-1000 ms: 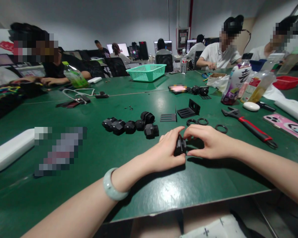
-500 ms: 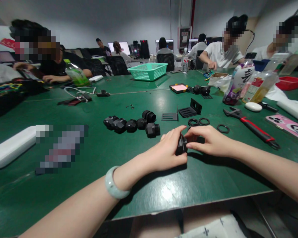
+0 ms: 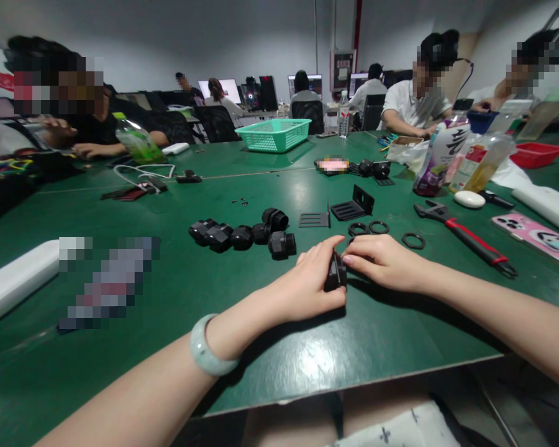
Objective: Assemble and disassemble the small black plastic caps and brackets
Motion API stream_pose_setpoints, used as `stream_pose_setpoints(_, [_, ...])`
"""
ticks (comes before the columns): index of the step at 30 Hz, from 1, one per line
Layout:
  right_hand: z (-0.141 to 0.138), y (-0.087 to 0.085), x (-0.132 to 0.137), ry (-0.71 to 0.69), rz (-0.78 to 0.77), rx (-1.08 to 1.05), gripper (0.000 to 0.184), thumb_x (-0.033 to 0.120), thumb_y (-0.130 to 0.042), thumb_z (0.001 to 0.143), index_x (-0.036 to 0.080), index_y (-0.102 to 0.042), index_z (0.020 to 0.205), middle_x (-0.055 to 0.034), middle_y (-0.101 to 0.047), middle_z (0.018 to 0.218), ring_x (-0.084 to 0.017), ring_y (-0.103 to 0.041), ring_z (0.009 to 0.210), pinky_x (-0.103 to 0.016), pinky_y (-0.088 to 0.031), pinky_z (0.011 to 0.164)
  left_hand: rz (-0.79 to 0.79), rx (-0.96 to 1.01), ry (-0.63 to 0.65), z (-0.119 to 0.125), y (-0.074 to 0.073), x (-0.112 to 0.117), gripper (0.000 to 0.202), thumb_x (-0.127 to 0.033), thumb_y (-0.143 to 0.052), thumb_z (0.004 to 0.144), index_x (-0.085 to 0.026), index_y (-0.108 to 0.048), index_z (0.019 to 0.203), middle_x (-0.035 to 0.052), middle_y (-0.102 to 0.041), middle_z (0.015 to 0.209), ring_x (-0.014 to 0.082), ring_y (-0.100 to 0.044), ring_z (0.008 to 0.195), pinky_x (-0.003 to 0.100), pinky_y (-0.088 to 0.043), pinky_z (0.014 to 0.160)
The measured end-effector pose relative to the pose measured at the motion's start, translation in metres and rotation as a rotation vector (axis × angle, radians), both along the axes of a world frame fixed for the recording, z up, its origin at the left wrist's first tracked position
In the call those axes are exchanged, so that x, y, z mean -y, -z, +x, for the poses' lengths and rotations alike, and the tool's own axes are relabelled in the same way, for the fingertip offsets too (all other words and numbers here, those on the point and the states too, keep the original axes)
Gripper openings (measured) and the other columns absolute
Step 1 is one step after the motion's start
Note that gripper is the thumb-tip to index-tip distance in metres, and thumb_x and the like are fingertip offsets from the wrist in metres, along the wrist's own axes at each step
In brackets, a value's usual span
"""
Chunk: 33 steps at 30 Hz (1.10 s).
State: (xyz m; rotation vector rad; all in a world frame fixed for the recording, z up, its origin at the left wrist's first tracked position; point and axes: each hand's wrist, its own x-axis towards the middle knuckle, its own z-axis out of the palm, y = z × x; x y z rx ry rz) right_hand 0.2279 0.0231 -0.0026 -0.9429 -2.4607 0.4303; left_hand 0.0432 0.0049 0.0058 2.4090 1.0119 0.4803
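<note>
My left hand [image 3: 307, 282] is wrapped around a black plastic cable gland [image 3: 335, 271], held low over the green table near its front edge. Against the gland's right end, the thumb and fingers of my right hand [image 3: 377, 262] are pinched together, hiding part of it. Several more black cable glands [image 3: 218, 236] lie in a cluster to the left, one of them [image 3: 282, 244] just beyond my left hand. Black lock nuts [image 3: 358, 230] rest past my right hand, with a separate hex nut [image 3: 413, 241] farther right. Two black slotted brackets [image 3: 353, 205] are behind them.
An adjustable wrench [image 3: 475, 242] and a pink phone case [image 3: 535, 239] lie at right, below several bottles [image 3: 442, 155]. A green basket [image 3: 274, 136] sits at the far edge. White devices [image 3: 23, 279] lie on both sides. Co-workers [image 3: 417, 93] sit across the table.
My right fingers have closed together at the gland's end, where they were curled apart around it. My left hand keeps its hold. The whole view has shifted slightly.
</note>
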Motion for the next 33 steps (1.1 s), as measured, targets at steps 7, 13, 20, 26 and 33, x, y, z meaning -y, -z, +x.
stream_pose_setpoints(7, [0.008,-0.005,0.005,0.005,0.071,-0.307,0.034,0.033,-0.031,0.086,0.014,-0.058,0.082,-0.0057,-0.060,0.076,-0.012,-0.054,0.071,-0.023,-0.041,0.065,0.016,-0.016,0.008,0.000,0.001,-0.001,0.068,-0.024,-0.051,0.067,-0.015,-0.017,0.125,0.0137,-0.033,0.125,0.0266,-0.034,0.114,0.044,-0.030,0.094])
stream_pose_setpoints(13, [0.005,-0.001,0.009,-0.164,0.028,-0.365,0.036,0.033,-0.028,0.087,0.014,-0.059,0.084,-0.0058,-0.062,0.080,-0.012,-0.056,0.077,-0.024,-0.042,0.071,0.019,-0.023,0.002,0.000,0.001,-0.001,0.069,-0.025,-0.052,0.066,-0.014,-0.017,0.125,0.0145,-0.035,0.124,0.0275,-0.035,0.114,0.046,-0.030,0.094])
stream_pose_setpoints(20, [0.005,0.005,0.004,-0.053,-0.030,-0.345,0.036,0.032,-0.028,0.087,0.015,-0.060,0.090,-0.0050,-0.063,0.084,-0.012,-0.057,0.079,-0.023,-0.042,0.072,0.019,-0.025,0.006,0.000,0.000,0.000,0.069,-0.025,-0.052,0.067,-0.014,-0.017,0.125,0.0144,-0.035,0.124,0.0270,-0.035,0.114,0.045,-0.029,0.094])
stream_pose_setpoints(26, [0.002,0.010,0.000,-0.020,-0.078,-0.277,0.035,0.032,-0.030,0.087,0.015,-0.060,0.089,-0.0035,-0.063,0.082,-0.012,-0.058,0.075,-0.023,-0.042,0.070,0.019,-0.038,-0.002,0.000,0.000,0.000,0.070,-0.024,-0.052,0.066,-0.013,-0.017,0.125,0.0148,-0.037,0.123,0.0271,-0.036,0.113,0.045,-0.030,0.093])
stream_pose_setpoints(33, [0.005,0.002,0.007,-0.003,0.054,-0.386,0.036,0.031,-0.029,0.087,0.015,-0.060,0.089,-0.0055,-0.063,0.080,-0.013,-0.057,0.075,-0.025,-0.043,0.068,0.019,-0.028,-0.004,0.000,0.000,0.001,0.069,-0.025,-0.052,0.066,-0.015,-0.017,0.125,0.0141,-0.037,0.122,0.0268,-0.037,0.112,0.044,-0.031,0.093])
